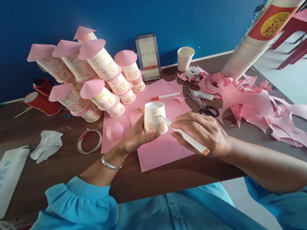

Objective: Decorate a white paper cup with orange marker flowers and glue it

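Note:
My left hand point(136, 136) is closed around the lower left side of a white paper cup point(153, 109), held mouth up. Orange-red flowers and a yellow-orange window outline are drawn on the cup. In my right hand point(204, 132) is a white marker point(190, 140) with an orange end, gripped like a pen. Its tip meets the cup's wall at the window outline, or is very near it. Beneath both hands lie pink paper sheets point(161, 157). A red-capped marker point(166, 96) and black-handled scissors point(207, 109) rest beyond my right hand.
Paper-cup towers with pink cone roofs point(91, 48) stand at the back left. Pink scraps point(258, 104) and a tall stack of cups point(246, 51) are on the right. A tape roll point(89, 141), a crumpled white wrapper point(46, 145) and a power strip point(5, 184) lie left.

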Action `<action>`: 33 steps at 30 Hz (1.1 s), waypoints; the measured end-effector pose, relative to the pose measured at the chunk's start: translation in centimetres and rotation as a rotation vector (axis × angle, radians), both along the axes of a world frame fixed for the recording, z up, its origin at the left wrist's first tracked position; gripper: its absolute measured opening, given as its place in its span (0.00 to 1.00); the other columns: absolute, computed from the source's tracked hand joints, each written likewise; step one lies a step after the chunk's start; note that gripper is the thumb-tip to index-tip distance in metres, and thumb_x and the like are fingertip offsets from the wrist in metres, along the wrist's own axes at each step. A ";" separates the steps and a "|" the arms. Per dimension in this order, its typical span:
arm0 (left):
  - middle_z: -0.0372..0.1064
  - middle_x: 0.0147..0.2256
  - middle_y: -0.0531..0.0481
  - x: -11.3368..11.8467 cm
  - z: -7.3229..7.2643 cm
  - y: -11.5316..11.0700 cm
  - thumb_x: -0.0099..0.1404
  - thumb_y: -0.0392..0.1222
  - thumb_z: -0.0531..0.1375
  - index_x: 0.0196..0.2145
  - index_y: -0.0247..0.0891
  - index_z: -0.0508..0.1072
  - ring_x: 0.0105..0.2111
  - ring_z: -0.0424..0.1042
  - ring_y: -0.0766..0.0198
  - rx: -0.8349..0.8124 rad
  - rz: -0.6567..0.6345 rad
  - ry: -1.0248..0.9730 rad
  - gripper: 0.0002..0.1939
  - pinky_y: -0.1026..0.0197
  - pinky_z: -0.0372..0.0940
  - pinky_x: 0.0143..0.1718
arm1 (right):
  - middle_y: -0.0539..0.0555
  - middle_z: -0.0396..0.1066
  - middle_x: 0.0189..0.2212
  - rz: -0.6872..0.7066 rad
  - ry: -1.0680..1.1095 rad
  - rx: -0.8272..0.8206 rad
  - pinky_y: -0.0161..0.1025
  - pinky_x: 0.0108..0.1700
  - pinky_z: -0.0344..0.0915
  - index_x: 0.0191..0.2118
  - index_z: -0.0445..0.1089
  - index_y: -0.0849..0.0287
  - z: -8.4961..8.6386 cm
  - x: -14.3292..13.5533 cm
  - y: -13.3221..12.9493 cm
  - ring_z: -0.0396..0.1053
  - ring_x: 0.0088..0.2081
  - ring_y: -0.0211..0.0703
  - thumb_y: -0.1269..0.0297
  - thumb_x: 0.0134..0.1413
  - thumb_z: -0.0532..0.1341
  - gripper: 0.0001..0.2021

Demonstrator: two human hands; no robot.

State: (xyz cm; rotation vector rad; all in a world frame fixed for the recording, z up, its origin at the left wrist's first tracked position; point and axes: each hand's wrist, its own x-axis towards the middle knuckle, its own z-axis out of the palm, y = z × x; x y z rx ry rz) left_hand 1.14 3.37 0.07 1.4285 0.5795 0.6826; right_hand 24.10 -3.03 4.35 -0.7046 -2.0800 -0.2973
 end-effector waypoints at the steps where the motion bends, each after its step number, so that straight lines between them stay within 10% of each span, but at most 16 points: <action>1: 0.73 0.44 0.46 0.0 0.0 0.0 0.61 0.49 0.71 0.58 0.41 0.68 0.43 0.72 0.56 -0.008 0.002 -0.005 0.31 0.55 0.68 0.46 | 0.55 0.77 0.33 0.006 -0.003 -0.004 0.38 0.36 0.78 0.49 0.67 0.61 0.1 0.0 0.0 0.79 0.35 0.42 0.73 0.64 0.64 0.10; 33: 0.76 0.49 0.44 -0.2 -0.2 0.1 0.63 0.47 0.70 0.59 0.41 0.71 0.50 0.74 0.53 -0.028 0.024 -0.077 0.29 0.50 0.69 0.54 | 0.56 0.74 0.35 0.031 -0.004 0.010 0.38 0.34 0.75 0.51 0.68 0.61 -0.6 0.2 0.1 0.75 0.34 0.42 0.71 0.65 0.62 0.11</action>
